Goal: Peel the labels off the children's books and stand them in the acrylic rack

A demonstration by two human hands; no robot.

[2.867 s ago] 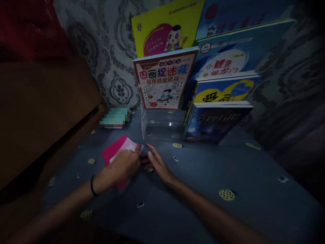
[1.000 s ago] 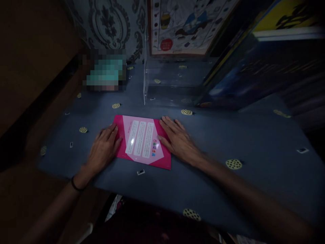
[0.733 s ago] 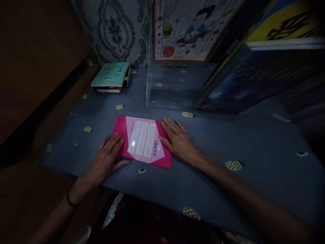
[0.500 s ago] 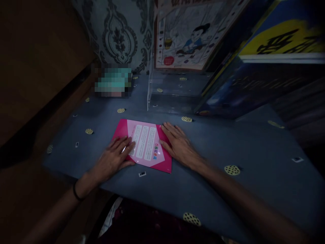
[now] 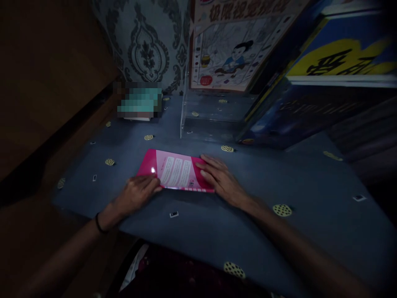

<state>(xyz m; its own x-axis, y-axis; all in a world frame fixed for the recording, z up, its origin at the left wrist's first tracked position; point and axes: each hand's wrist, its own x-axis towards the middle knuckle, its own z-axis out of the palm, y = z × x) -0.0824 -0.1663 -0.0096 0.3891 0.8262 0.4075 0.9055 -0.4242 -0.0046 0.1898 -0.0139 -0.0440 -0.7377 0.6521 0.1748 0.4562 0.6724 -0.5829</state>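
Observation:
A pink booklet (image 5: pixel 173 169) with white text panels lies on the table in front of me, its near edge lifted and curved up. At its near left corner, my left hand (image 5: pixel 139 191) is closed, the fingers bent over the edge and the thumb hidden. My right hand (image 5: pixel 221 180) rests on the booklet's right end with its fingers stretched out over the cover. A dark band circles my left wrist.
A clear plastic stand (image 5: pixel 211 128) holds upright books, among them an illustrated one (image 5: pixel 229 54). A blue and yellow book (image 5: pixel 341 54) stands at right. A blurred teal item (image 5: pixel 139 101) lies at the back left of the patterned tablecloth (image 5: pixel 192 231).
My left hand has gone from lying flat on the booklet to gripping its near left edge. The near edge has risen and bent away from me. My right hand has shifted slightly.

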